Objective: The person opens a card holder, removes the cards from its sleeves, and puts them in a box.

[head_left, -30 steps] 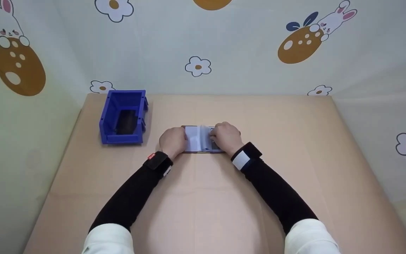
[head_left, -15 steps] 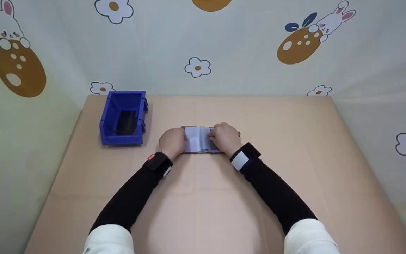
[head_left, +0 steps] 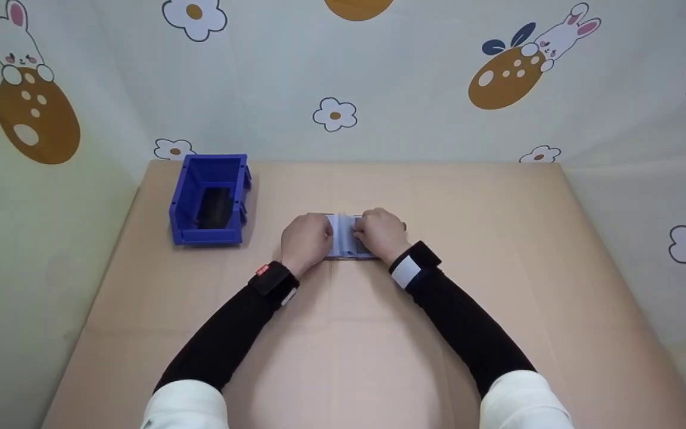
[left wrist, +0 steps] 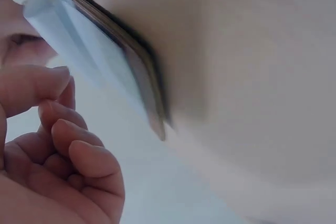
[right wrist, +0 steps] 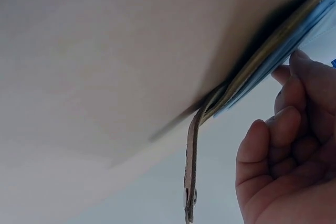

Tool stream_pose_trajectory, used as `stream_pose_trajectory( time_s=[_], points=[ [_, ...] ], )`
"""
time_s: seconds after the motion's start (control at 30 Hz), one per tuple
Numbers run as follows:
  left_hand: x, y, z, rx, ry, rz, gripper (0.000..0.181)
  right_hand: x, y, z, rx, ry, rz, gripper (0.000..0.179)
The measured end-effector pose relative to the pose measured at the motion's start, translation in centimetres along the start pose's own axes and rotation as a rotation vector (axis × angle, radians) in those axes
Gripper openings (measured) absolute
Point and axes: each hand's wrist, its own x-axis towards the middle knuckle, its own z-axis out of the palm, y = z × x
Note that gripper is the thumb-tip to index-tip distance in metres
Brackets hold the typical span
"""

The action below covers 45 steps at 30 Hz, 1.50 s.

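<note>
A card holder (head_left: 346,238) with a brown cover and clear plastic sleeves lies spread out at mid-table, its sleeves bunched upright along the middle. My left hand (head_left: 307,241) is over its left part, fingers curled. In the left wrist view, the thumb and index fingertip of that hand (left wrist: 58,145) meet beside the sleeves (left wrist: 92,48), with nothing showing between them. On the right side, my right hand (head_left: 382,232) pinches the sleeves; the right wrist view shows its fingertips (right wrist: 299,55) at their edge. A strap (right wrist: 191,166) sticks out from the cover there.
A blue plastic bin (head_left: 209,235) stands at the back left of the table (head_left: 468,196), with a dark thing (head_left: 214,208) inside. Behind the table hangs a pale curtain (head_left: 408,107) printed with flowers and rabbits.
My left hand has let go of the card holder's left edge and moved right, over its left part. The right hand stays nearly where it was.
</note>
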Motion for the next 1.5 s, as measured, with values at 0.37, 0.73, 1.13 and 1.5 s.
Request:
stream_pose_trajectory(
  time_s=[0.37,0.73,1.13,1.5],
  points=[
    [-1.0,2.0,1.1,0.051,0.018,0.216,0.005,0.0,0.0,-0.1,0.015,0.001,-0.007,0.011],
    [-1.1,2.0,2.0,0.182,0.077,0.339,0.006,0.0,0.0,0.0,0.014,0.015,-0.006,0.009],
    [-1.1,1.9,2.1,0.208,0.079,0.359,0.012,0.1,0.0,0.0,0.017,0.015,-0.012,0.008],
    [-1.3,1.4,2.2,0.304,0.201,0.482,0.011,-0.2,0.0,-0.1,-0.023,0.025,-0.021,0.009]
  ],
)
